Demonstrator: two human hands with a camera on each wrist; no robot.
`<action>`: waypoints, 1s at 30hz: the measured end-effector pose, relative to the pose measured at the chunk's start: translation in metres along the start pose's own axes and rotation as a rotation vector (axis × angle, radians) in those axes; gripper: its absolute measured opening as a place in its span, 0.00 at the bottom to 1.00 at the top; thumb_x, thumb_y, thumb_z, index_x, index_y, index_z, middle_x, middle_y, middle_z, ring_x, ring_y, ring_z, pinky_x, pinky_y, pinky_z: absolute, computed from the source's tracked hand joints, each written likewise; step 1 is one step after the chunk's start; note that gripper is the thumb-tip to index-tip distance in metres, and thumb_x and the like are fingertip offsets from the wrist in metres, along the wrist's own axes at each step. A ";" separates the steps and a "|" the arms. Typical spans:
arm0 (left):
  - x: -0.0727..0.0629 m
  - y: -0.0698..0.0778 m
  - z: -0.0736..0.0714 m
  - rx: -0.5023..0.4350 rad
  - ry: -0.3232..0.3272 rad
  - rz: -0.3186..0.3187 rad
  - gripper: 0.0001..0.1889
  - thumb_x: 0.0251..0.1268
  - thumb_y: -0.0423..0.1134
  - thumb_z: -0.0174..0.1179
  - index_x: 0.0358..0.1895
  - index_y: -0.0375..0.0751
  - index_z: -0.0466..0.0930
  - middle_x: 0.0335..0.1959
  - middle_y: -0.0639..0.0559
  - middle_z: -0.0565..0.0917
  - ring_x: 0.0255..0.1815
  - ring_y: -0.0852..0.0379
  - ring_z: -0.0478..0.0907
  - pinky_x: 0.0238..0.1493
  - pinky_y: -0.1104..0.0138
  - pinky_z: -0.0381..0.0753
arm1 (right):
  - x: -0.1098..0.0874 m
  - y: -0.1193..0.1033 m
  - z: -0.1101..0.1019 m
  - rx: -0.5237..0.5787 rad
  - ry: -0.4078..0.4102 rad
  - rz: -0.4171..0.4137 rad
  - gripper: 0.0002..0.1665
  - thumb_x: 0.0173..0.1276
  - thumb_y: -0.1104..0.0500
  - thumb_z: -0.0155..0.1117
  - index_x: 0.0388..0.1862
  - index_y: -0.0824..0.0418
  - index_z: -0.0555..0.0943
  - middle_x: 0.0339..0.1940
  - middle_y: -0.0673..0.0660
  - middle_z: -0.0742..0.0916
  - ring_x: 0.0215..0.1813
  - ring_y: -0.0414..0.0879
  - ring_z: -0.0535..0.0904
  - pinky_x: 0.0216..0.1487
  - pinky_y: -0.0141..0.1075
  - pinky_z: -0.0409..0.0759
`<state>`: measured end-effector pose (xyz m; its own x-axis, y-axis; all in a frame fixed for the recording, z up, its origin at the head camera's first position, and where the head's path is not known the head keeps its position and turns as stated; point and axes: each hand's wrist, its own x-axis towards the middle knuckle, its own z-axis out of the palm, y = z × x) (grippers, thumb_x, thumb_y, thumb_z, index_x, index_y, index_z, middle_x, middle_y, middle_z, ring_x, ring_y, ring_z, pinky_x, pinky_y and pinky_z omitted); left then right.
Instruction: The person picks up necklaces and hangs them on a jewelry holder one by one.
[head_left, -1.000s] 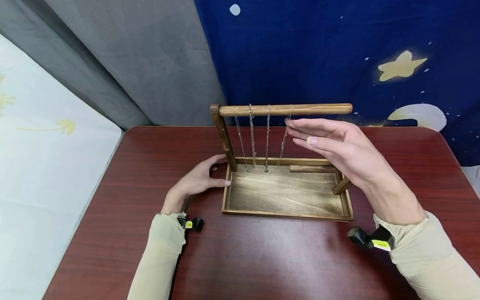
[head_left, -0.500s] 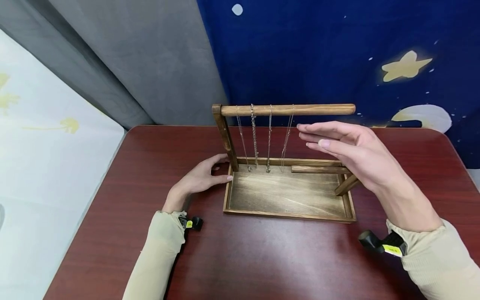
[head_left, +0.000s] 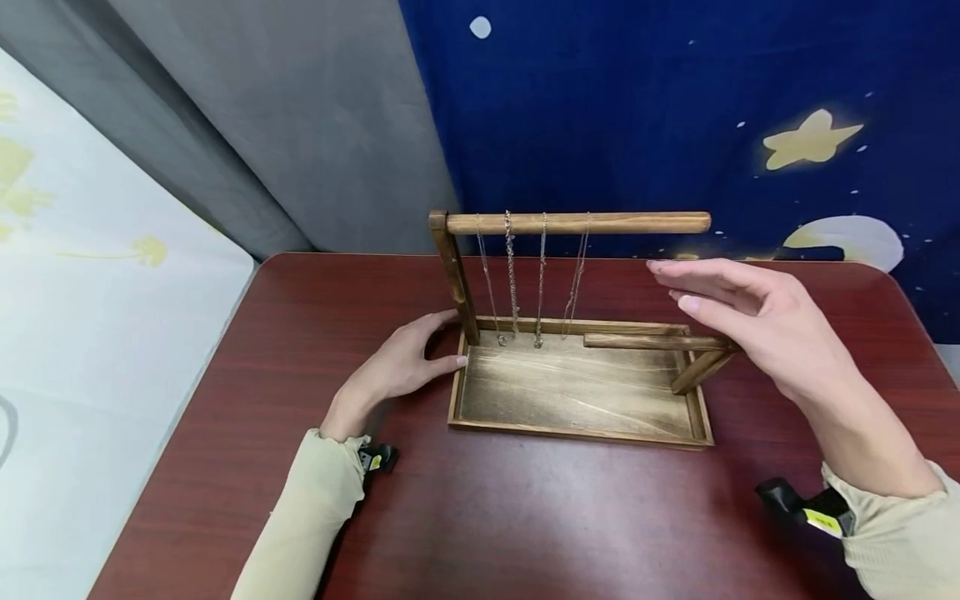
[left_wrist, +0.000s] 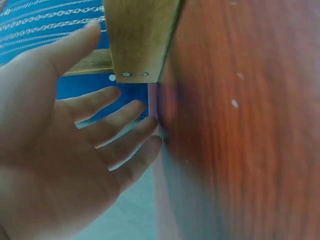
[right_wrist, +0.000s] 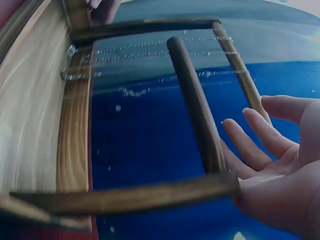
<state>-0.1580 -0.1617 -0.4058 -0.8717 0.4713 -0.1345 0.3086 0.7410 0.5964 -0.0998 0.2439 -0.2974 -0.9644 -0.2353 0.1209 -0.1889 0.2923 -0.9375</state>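
Note:
A wooden jewellery stand has a shallow tray point(head_left: 570, 392), a tall left post point(head_left: 454, 279) with a long upper bar point(head_left: 645, 223), and a short right post point(head_left: 697, 373) with a lower bar point(head_left: 637, 342). Several silver-coloured chain necklaces point(head_left: 511, 271) hang from the left part of the upper bar. My left hand point(head_left: 401, 358) is at the tray's left end, thumb at the rim and the other fingers loosely extended, as the left wrist view shows. Holding nothing, my right hand point(head_left: 765, 317) hovers beside the lower bar's right end, fingers extended leftward.
The stand rests on a reddish-brown table point(head_left: 577, 517). Behind the table's back edge hang a grey curtain point(head_left: 322, 125) and a blue cloth point(head_left: 600, 100) with star and moon prints. A white patterned cloth point(head_left: 90, 333) lies along the left side.
My right hand has moved right, away from the rightmost necklace, uncovering the lower bar and right post. That necklace now hangs with its strands apart. My left hand stays at the tray.

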 end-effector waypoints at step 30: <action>-0.023 0.003 0.005 0.411 0.174 -0.022 0.52 0.62 0.78 0.45 0.81 0.49 0.46 0.81 0.44 0.46 0.81 0.43 0.39 0.74 0.40 0.49 | -0.047 0.068 -0.041 -0.426 0.207 0.102 0.32 0.70 0.56 0.68 0.72 0.42 0.73 0.68 0.39 0.77 0.61 0.21 0.67 0.54 0.13 0.60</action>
<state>-0.1352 -0.1681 -0.4046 -0.9199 0.3919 0.0125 0.3844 0.8952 0.2256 -0.0748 0.3127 -0.3535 -0.9903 -0.0095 0.1384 -0.1093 0.6681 -0.7360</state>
